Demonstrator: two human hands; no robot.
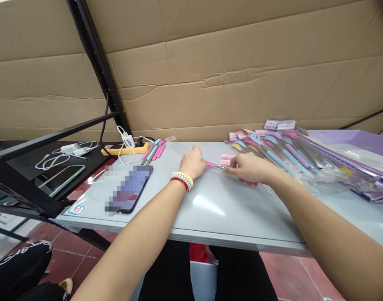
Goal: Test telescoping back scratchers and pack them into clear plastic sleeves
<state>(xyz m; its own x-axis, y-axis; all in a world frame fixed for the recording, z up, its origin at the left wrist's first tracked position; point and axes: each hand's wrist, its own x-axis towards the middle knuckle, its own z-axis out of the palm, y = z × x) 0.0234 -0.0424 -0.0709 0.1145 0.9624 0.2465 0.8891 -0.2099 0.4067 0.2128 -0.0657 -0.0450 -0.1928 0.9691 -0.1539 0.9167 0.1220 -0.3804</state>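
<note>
Holds a pink tool point(212, 164) level above mid-counter point(235, 213) — pinches the pink end in the left hand point(192, 162), nips the slim metal end between thumb and fingertips of the right hand point(246, 168). Just beyond the right hand, pink printed cards point(226, 158), too small to read. Farther right, bagged tools point(296, 155) with pink and lavender labels point(279, 125), likewise illegible, beside a purple bin point(348, 136). On the left, a dark phone point(135, 189), screen pixelated; beyond it, loose pink and blue tools point(160, 151). At the near left corner, a blue-bordered sticker point(76, 209) with red writing — can't make it out. Near left, below the counter, white lettering on a black trouser leg point(20, 261).
</note>
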